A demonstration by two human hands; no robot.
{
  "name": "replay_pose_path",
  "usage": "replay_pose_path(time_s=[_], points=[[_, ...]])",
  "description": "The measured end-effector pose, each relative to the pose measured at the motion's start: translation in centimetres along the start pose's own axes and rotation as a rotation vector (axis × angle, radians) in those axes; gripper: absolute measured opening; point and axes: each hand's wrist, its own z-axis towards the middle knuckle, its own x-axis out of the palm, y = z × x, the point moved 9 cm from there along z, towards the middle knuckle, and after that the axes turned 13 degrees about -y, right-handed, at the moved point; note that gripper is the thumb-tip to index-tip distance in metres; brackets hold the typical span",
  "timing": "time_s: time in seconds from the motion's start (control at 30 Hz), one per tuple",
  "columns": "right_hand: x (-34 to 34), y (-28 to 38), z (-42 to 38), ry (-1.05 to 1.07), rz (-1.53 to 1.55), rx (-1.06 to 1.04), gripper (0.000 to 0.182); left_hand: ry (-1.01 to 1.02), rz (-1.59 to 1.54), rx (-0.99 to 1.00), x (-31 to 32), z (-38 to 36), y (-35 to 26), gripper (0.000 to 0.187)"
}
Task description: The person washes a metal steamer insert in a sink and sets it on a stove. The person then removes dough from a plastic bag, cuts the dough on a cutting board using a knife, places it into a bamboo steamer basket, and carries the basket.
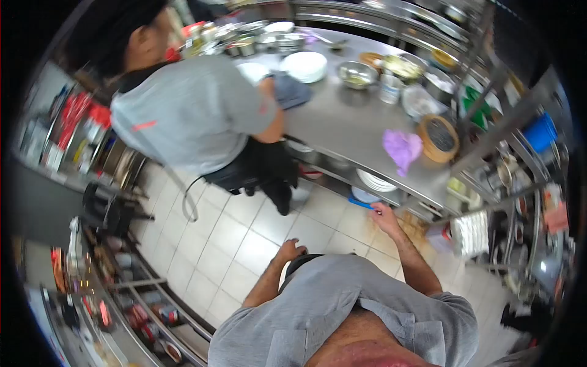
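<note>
My right hand is closed around the end of a slim blue object, out to the right of my body. Its kind is hard to tell; it points toward the lower shelf of the steel table. My left hand hangs in front of my waist, beside dark cloth. Its fingers are loosely curled and somewhat apart, with nothing visible in them. Below both hands lies the pale tiled floor.
A co-worker in a grey shirt stands ahead at the steel table, one hand on a dark cloth. Plates, bowls, a purple cloth and a round brown-rimmed container rest there. Shelving runs along the left.
</note>
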Motion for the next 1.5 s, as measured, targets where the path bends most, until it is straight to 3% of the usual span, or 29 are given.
replay_pose_path(time_s=[0.17,0.3,0.4,0.47,0.5,0.57,0.63,0.9,0.97,1.1,1.27,1.4,1.47,1.5], points=[[10.8,5.8,1.1,0.147,-0.015,-0.103,0.035,-0.086,-0.128,-0.323,-4.9,-8.3,12.0,0.058],[22.9,10.6,-2.6,0.221,0.041,-0.184,0.032,-0.251,-0.224,-0.278,-9.7,-10.2,18.7,0.057],[33.2,13.3,-7.3,0.329,-0.083,-0.182,0.028,-0.379,-0.218,-0.247,-14.7,-11.2,23.4,0.054],[40.1,14.9,-12.0,0.57,-0.079,-0.107,0.03,-0.427,-0.169,-0.215,-17.7,-12.4,26.3,0.053],[42.3,16.1,-13.3,0.58,-0.08,-0.105,0.03,-0.526,-0.164,-0.222,-20.4,-13.4,27.2,0.054],[47.1,18.7,-16.8,0.809,-0.167,-0.276,0.037,-0.617,-0.152,-0.22,-24.2,-15.2,29.2,0.054],[50.6,19.8,-17.2,0.88,-0.183,-0.32,0.039,-0.707,-0.262,-0.276,-27.0,-16.7,32.1,0.054],[61.1,22.7,-12.6,0.866,-0.382,-0.363,0.036,-0.712,-0.518,-0.465,-30.8,-17.2,39.7,0.053],[64.1,22.8,-11.7,0.883,-0.312,-0.195,0.031,-0.676,-0.531,-0.449,-32.4,-16.1,41.0,0.054],[68.6,25.3,-10.9,0.893,-0.279,-0.159,0.029,-0.7,-0.52,-0.493,-37.3,-13.7,45.1,0.048],[71.7,27.0,-9.0,0.819,-0.285,-0.19,0.034,-0.757,-0.423,-0.438,-41.6,-11.4,50.4,0.046],[70.2,23.7,-7.7,0.686,-0.381,-0.26,0.038,-0.731,-0.433,-0.45,-41.6,-9.5,53.3,0.045],[68.7,18.3,-7.3,0.584,-0.384,-0.184,0.037,-0.619,-0.521,-0.477,-38.7,-8.5,55.6,0.044],[64.4,18.8,-9.1,0.519,-0.434,0.151,0.034,-0.578,-0.602,-0.443,-35.9,-7.6,57.7,0.045]])
